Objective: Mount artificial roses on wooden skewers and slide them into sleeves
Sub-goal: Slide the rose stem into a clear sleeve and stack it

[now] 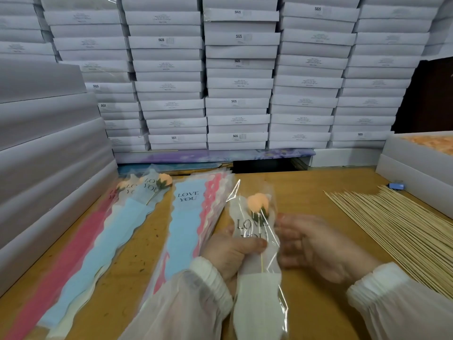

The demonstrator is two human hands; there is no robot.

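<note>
A peach artificial rose (pixel 255 203) on a wooden skewer (pixel 262 262) sits inside a clear and white "LOVE YOU" sleeve (pixel 257 298). My left hand (pixel 228 253) grips the sleeve from its left side, thumb across the front. At the sleeve's right edge is my right hand (pixel 316 246), its fingers loosely curled; it is blurred. To the left lies a stack of empty sleeves (pixel 183 229), blue on top. Further left, finished sleeved roses (pixel 147 192) lie on another pile. A heap of loose skewers (pixel 402 231) lies at the right.
Stacked white boxes (pixel 240 82) wall off the back and left of the wooden table (pixel 316 312). An open box of peach roses (pixel 431 143) stands at the far right. A small blue object (pixel 396 185) lies beside it.
</note>
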